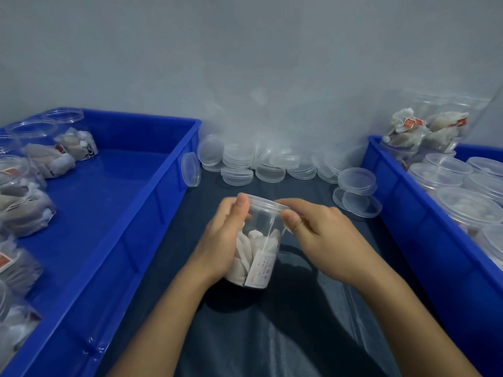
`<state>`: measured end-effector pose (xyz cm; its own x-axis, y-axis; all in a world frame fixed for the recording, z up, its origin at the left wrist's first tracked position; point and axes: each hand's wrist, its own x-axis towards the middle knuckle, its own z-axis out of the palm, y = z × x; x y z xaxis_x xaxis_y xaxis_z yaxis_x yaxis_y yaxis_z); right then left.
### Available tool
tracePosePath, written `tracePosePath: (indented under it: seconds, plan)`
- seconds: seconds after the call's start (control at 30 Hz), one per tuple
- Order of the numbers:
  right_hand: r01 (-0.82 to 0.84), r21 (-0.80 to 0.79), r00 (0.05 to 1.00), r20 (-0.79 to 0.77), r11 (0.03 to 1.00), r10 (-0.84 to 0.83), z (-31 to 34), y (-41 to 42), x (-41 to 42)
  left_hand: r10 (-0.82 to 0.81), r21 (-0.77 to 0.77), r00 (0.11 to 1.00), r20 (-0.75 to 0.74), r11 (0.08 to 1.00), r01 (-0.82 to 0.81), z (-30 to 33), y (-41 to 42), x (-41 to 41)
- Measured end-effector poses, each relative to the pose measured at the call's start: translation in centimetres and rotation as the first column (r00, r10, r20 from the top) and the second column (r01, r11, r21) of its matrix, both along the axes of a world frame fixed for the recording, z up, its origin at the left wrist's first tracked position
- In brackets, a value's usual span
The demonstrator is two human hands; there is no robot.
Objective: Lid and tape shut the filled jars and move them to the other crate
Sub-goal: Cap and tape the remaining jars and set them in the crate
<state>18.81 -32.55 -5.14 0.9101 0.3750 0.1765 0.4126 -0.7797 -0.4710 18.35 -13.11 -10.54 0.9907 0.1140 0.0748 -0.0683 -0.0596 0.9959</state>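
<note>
Light, thin-walled, slippery jar (255, 240): left hand (221, 240) wrapped round its body, right hand (318, 235) pinching at the lidded rim.

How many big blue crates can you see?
2. One blue crate sits on the left, holding open filled jars. The other blue crate sits on the right, holding lidded jars. Both run past the picture's edges, so parts are hidden.
</note>
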Motion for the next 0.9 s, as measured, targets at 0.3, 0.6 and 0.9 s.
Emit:
tracePosePath:
  seconds: [0.3, 0.6, 0.9]
  plan:
    - [0.182, 0.008, 0.98, 0.083, 0.983, -0.182, -0.5, 1.4, -0.5, 0.182, 0.604, 0.885, 0.428, 0.671, -0.43, -0.8, -3.3, -3.0]
    - [0.09, 0.12, 0.995, 0.031, 0.989, -0.094, -0.6, -0.9, -0.1, 0.203, 0.575, 0.942, 0.266, 0.751, -0.325, -0.8, -2.1, -1.7]
    - [0.13, -0.014, 0.991, 0.031, 0.991, -0.13, -0.2, -0.6, -0.3, 0.19, 0.135, 0.956, 0.222, 0.965, -0.223, -0.7, -2.4, -1.5]
